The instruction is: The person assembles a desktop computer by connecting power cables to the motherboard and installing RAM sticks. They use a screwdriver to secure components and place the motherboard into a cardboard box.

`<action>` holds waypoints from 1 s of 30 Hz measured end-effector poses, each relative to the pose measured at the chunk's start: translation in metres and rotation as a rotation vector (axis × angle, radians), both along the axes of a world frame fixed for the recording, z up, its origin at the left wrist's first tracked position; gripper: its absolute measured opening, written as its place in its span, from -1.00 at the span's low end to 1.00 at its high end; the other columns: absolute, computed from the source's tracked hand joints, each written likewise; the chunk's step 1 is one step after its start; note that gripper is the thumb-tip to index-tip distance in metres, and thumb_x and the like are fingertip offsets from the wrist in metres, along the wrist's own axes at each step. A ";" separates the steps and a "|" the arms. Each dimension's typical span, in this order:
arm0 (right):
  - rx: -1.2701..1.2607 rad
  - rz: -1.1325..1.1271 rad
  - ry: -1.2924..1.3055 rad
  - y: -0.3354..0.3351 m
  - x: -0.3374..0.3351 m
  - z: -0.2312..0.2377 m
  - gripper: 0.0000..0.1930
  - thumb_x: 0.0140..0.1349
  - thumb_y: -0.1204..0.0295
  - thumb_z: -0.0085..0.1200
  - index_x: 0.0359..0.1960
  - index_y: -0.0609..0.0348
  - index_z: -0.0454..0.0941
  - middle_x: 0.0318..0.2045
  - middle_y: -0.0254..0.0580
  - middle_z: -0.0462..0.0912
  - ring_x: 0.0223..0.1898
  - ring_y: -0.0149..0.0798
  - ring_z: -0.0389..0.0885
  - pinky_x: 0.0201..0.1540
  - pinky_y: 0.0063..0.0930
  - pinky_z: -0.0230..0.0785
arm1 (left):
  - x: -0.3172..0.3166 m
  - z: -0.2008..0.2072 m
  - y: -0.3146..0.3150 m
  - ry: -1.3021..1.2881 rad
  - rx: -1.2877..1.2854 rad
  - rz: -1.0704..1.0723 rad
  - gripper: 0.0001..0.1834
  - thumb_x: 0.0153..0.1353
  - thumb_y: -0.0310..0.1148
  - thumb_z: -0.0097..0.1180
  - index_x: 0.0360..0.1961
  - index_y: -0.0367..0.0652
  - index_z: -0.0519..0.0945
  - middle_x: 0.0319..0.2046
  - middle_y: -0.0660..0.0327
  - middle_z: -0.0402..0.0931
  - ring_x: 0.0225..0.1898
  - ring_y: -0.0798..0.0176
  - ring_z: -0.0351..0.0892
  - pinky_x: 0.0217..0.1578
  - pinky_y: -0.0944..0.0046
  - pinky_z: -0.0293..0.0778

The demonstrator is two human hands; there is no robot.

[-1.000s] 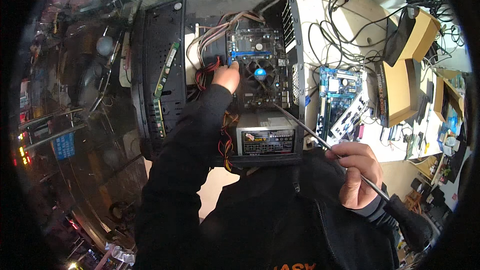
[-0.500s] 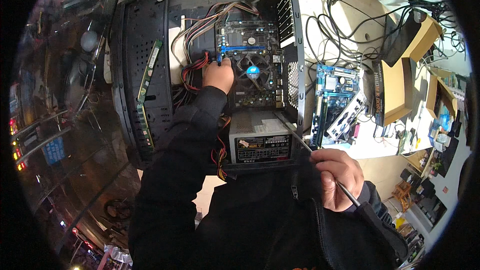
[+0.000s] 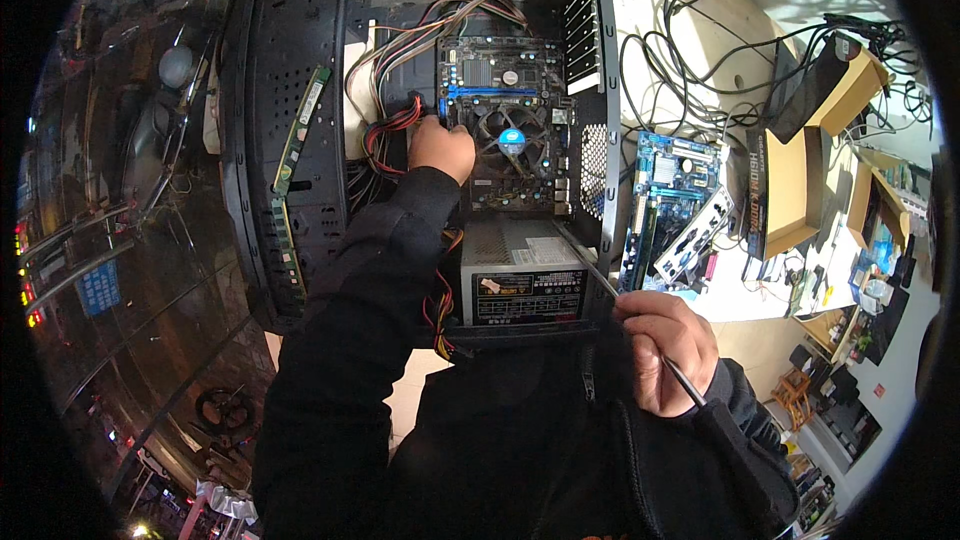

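Observation:
A black computer case (image 3: 340,90) lies open before me, with a motherboard (image 3: 480,70) fixed inside. A round cooling fan (image 3: 512,143) with a blue centre sits on the board. My left hand (image 3: 443,150) is at the board's left edge, beside the red and black cables (image 3: 392,128). Its fingers are closed, and their tips are hidden from view. My right hand (image 3: 670,348) is wrapped round the metal shaft of a long screwdriver (image 3: 686,383). The shaft's far end reaches over the corner of the power supply (image 3: 525,280), and its dark handle points back toward my body.
Two green memory sticks (image 3: 303,130) lie on the case's left side. Right of the case are another motherboard (image 3: 680,165), a silver port plate (image 3: 693,245), an open cardboard box (image 3: 795,185) and tangled black cables (image 3: 690,60). Loose power leads (image 3: 443,310) hang beside the power supply.
My left hand has shifted slightly, and its fingers are curled more tightly at the board's edge. The right hand with the screwdriver has barely moved. The whole view has shifted slightly.

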State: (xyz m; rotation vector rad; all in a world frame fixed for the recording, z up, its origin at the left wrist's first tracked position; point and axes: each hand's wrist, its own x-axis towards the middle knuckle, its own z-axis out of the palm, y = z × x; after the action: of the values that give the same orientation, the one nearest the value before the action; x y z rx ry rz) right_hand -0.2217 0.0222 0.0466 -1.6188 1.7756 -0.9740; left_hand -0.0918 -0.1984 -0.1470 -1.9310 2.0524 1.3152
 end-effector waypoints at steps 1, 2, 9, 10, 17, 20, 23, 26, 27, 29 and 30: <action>-0.003 0.001 0.000 0.000 0.000 -0.001 -0.84 0.01 0.68 0.01 -0.33 0.34 0.40 -0.30 0.09 0.52 -0.42 -0.08 0.59 -0.42 -0.41 0.45 | 0.000 0.000 0.000 -0.012 0.006 -0.003 -0.57 0.09 -0.25 -0.10 -0.18 -0.48 0.42 -0.21 -0.27 0.43 -0.11 -0.21 0.42 -0.07 0.00 0.33; -0.001 0.001 0.000 -0.001 0.000 -0.002 -0.84 0.01 0.68 0.01 -0.33 0.34 0.40 -0.30 0.09 0.52 -0.41 -0.07 0.59 -0.41 -0.41 0.46 | -0.001 -0.001 0.000 -0.024 0.011 -0.006 -0.57 0.09 -0.25 -0.09 -0.17 -0.48 0.41 -0.21 -0.26 0.44 -0.11 -0.21 0.42 -0.07 0.00 0.33; 0.011 -0.008 0.000 -0.002 0.001 -0.013 -0.84 0.02 0.68 0.01 -0.32 0.35 0.39 -0.31 0.10 0.51 -0.39 -0.04 0.59 -0.38 -0.37 0.48 | -0.004 0.010 0.003 -0.069 -0.020 -0.026 -0.56 0.10 -0.24 -0.09 -0.14 -0.45 0.41 -0.18 -0.24 0.44 -0.11 -0.19 0.43 -0.07 -0.01 0.35; 0.011 -0.004 -0.003 -0.003 0.001 -0.014 -0.84 0.02 0.68 0.00 -0.32 0.35 0.39 -0.31 0.10 0.51 -0.39 -0.04 0.59 -0.38 -0.37 0.48 | -0.004 0.009 0.004 -0.066 -0.035 -0.015 -0.56 0.10 -0.24 -0.09 -0.15 -0.45 0.41 -0.19 -0.24 0.44 -0.11 -0.19 0.44 -0.08 -0.01 0.35; 0.004 -0.005 -0.007 -0.004 0.003 -0.020 -0.90 0.19 0.58 -0.14 -0.30 0.37 0.37 -0.29 0.14 0.51 -0.43 -0.13 0.56 -0.38 -0.43 0.44 | -0.002 0.004 0.004 -0.044 -0.057 -0.024 -0.55 0.07 -0.24 -0.08 -0.20 -0.50 0.43 -0.23 -0.26 0.46 -0.15 -0.23 0.46 -0.09 -0.02 0.36; 0.012 -0.010 -0.008 -0.004 0.002 -0.022 -0.90 0.13 0.62 -0.09 -0.30 0.36 0.37 -0.29 0.13 0.51 -0.42 -0.10 0.57 -0.39 -0.40 0.45 | -0.004 0.007 0.003 -0.035 -0.079 -0.013 -0.55 0.07 -0.24 -0.08 -0.20 -0.50 0.44 -0.23 -0.26 0.46 -0.14 -0.23 0.45 -0.09 -0.02 0.36; 0.018 -0.008 -0.009 -0.005 0.001 -0.022 -0.82 0.00 0.70 0.00 -0.31 0.34 0.38 -0.30 0.09 0.51 -0.41 -0.03 0.58 -0.40 -0.36 0.47 | -0.007 0.015 0.007 -0.057 -0.071 0.002 -0.55 0.08 -0.24 -0.08 -0.19 -0.50 0.44 -0.23 -0.26 0.46 -0.14 -0.22 0.45 -0.09 -0.02 0.36; 0.008 -0.001 0.004 -0.006 0.001 -0.023 -0.82 0.01 0.70 0.00 -0.31 0.33 0.38 -0.30 0.08 0.51 -0.40 -0.04 0.58 -0.40 -0.36 0.47 | -0.006 0.016 0.006 -0.044 -0.105 -0.009 -0.55 0.09 -0.24 -0.08 -0.20 -0.50 0.45 -0.25 -0.25 0.47 -0.15 -0.20 0.46 -0.09 -0.01 0.36; 0.011 -0.003 0.005 -0.006 0.001 -0.023 -0.82 0.01 0.70 0.00 -0.31 0.33 0.38 -0.30 0.08 0.51 -0.40 -0.04 0.58 -0.40 -0.36 0.47 | -0.004 0.014 0.006 -0.036 -0.128 -0.021 -0.55 0.09 -0.24 -0.08 -0.21 -0.50 0.46 -0.25 -0.24 0.47 -0.16 -0.20 0.46 -0.09 0.00 0.36; 0.012 -0.007 0.010 -0.007 0.001 -0.024 -0.83 0.01 0.69 0.00 -0.31 0.33 0.38 -0.30 0.08 0.51 -0.40 -0.04 0.58 -0.40 -0.36 0.47 | -0.002 0.003 0.005 -0.041 -0.100 -0.037 -0.56 0.09 -0.24 -0.08 -0.21 -0.50 0.46 -0.26 -0.25 0.47 -0.16 -0.20 0.46 -0.09 0.00 0.36; 0.015 -0.009 0.018 -0.006 0.001 -0.025 -0.83 0.01 0.69 0.00 -0.32 0.33 0.38 -0.30 0.07 0.51 -0.40 -0.04 0.58 -0.40 -0.36 0.47 | -0.003 0.005 0.005 -0.042 -0.082 -0.047 -0.56 0.09 -0.25 -0.09 -0.21 -0.50 0.46 -0.27 -0.25 0.48 -0.16 -0.19 0.46 -0.09 0.00 0.36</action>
State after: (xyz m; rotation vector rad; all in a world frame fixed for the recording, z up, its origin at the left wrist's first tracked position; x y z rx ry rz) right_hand -0.2204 0.0163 0.0213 -1.6159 1.7995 -0.9511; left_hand -0.0945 -0.1937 -0.1422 -1.9117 2.1496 1.1887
